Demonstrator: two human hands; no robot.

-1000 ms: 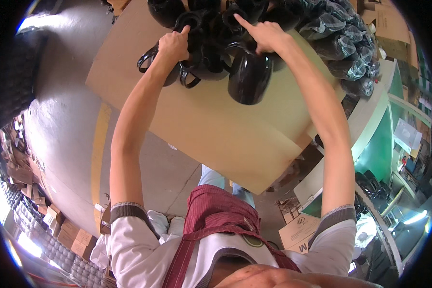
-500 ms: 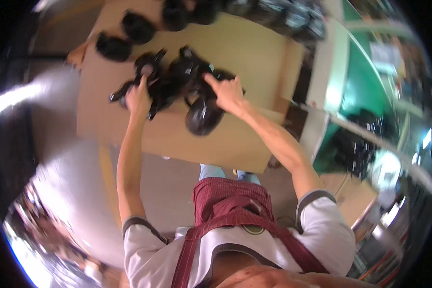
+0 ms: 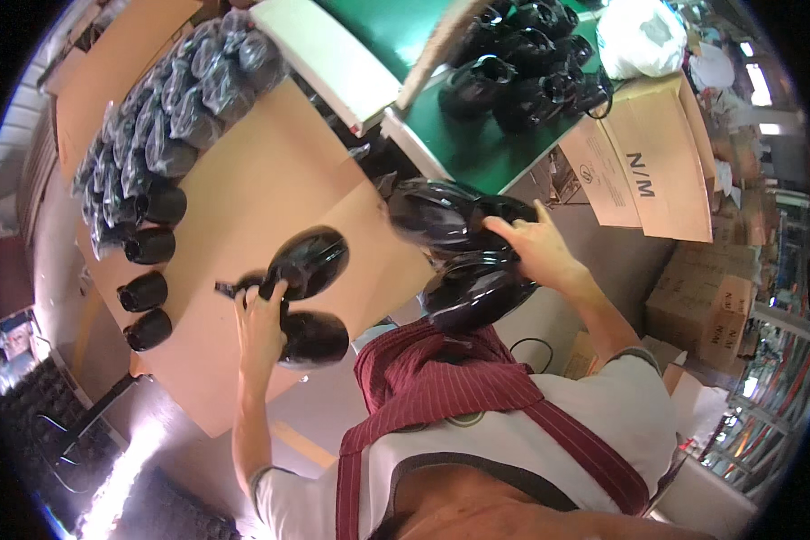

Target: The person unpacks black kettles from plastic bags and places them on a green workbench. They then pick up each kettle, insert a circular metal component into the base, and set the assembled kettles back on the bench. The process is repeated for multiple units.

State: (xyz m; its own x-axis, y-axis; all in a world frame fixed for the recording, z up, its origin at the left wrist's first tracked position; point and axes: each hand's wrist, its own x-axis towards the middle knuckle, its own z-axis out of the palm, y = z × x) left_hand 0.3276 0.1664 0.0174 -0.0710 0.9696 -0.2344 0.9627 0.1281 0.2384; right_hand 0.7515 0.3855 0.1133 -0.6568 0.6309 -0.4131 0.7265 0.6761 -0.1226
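My left hand (image 3: 259, 328) is closed at the handle side of two glossy black jugs over the cardboard-covered surface. One jug (image 3: 313, 261) points up and to the right; the other jug (image 3: 315, 340) lies below it, close to the near edge. Another dark part sticks out left of my fingers. Beyond the right edge of the cardboard, my right hand (image 3: 542, 247) grips two more black jugs, an upper one (image 3: 432, 211) and a lower one (image 3: 472, 292), held side by side in the air. Their handles are mostly hidden by my fingers.
Rows of black jugs in clear plastic bags (image 3: 171, 112) stand on the cardboard (image 3: 270, 162) at the far left, with several unbagged ones (image 3: 148, 245) beside them. More black jugs (image 3: 531, 81) crowd a green table (image 3: 450, 148). Cardboard boxes (image 3: 639, 166) stand to the right.
The view has turned to the right, bringing the green table closer. My right hand has moved away from my left, carrying two jugs off the cardboard's right side. The left stays over the cardboard.
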